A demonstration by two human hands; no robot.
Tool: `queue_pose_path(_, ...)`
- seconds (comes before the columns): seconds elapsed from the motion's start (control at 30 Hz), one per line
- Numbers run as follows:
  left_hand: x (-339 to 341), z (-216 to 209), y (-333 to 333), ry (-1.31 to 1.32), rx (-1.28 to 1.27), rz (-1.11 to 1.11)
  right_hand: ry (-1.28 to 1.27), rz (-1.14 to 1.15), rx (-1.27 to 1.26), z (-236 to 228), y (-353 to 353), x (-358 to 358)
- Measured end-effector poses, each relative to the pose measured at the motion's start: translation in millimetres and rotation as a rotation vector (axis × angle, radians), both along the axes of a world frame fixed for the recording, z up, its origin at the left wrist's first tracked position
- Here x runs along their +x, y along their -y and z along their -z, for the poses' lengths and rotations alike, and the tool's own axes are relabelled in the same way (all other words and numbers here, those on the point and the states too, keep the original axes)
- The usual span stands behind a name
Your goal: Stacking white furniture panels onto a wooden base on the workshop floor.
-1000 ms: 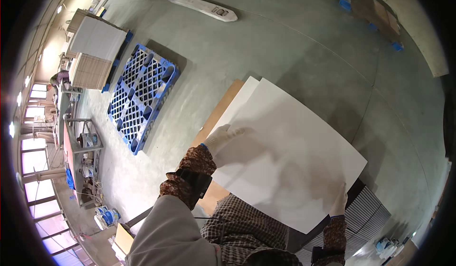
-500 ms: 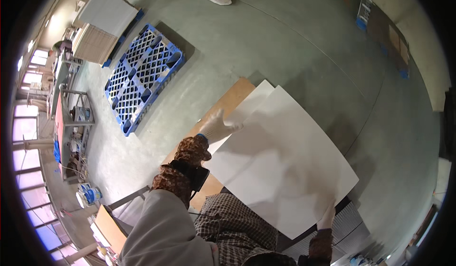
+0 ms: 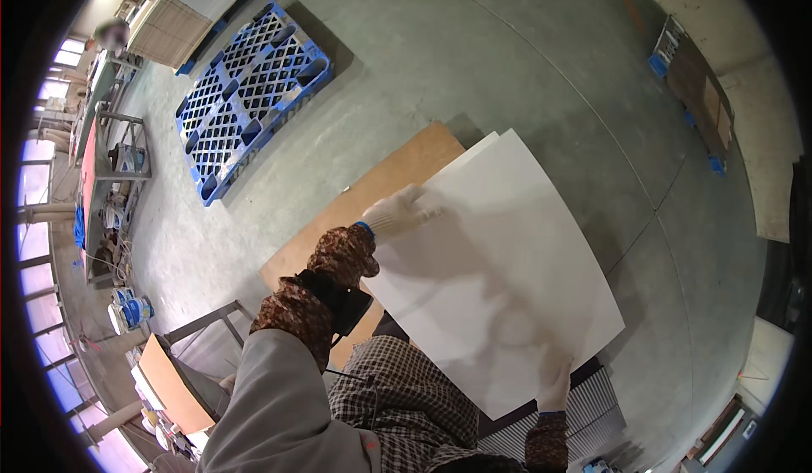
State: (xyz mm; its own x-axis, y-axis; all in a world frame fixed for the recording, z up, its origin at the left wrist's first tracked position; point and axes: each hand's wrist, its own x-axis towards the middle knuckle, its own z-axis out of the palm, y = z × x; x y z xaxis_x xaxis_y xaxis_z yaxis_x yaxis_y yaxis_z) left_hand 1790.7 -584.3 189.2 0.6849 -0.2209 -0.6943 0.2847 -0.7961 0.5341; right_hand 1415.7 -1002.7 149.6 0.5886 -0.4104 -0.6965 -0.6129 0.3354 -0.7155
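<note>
A large white sheet (image 3: 516,253) lies at a slant in front of me, its surface gently curved. A sliver of another white sheet (image 3: 480,146) shows past its far left edge. Under both, a brown board (image 3: 364,194) sticks out to the left. My left hand (image 3: 404,213), in a white knitted glove, rests along the left edge of the top sheet with its fingers stretched out. At the near right edge, my gloved right hand (image 3: 554,382) grips the same sheet; its fingers blend into the white and are partly hard to make out.
A blue plastic pallet (image 3: 254,101) lies on the floor at the far left, with a stack of boards (image 3: 173,21) behind it. A dark ribbed surface (image 3: 592,405) shows by my right hand. Metal-framed tables (image 3: 118,147) line the left side. Another loaded pallet (image 3: 698,92) stands far right.
My left hand has gone from thumb and fingers spread to lying flatter on the sheet edge. The top sheet now covers more of the one beneath, and the view has shifted.
</note>
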Motion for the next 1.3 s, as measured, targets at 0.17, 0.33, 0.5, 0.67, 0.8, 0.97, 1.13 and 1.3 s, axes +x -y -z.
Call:
queue_pose_path(0.17,5.3,-0.9,-5.5,-0.003,0.007,-0.013,0.037,0.209,0.249,-6.7,-10.4,16.0)
queue_pose_path(0.33,8.5,-7.4,-8.4,-0.067,-0.088,-0.056,0.107,0.218,0.366,-11.6,-18.3,24.1)
queue_pose_path(0.5,11.0,-10.5,-8.3,-0.063,-0.056,-0.027,0.053,0.207,0.261,-3.2,-13.1,12.8)
queue_pose_path(0.67,12.3,-9.0,-8.0,-0.059,-0.088,0.003,-0.015,0.221,0.241,-8.4,-12.9,20.2)
queue_pose_path(0.8,14.8,21.4,-18.1,-0.027,-0.076,0.038,-0.150,-0.076,0.034,-15.3,-11.3,22.3)
queue_pose_path(0.97,-27.4,43.8,-7.6,0.682,0.560,-0.198,-0.112,0.029,0.169,-13.3,-23.1,57.4)
queue_pose_path(1.13,-159.4,35.5,19.3,0.858,0.223,-0.749,0.012,-0.510,0.013,47.2,55.7,48.5)
queue_pose_path(1.3,-322.4,35.5,118.8,-0.051,-0.278,-1.315,-0.072,-0.346,-0.438,8.1,116.2,121.3)
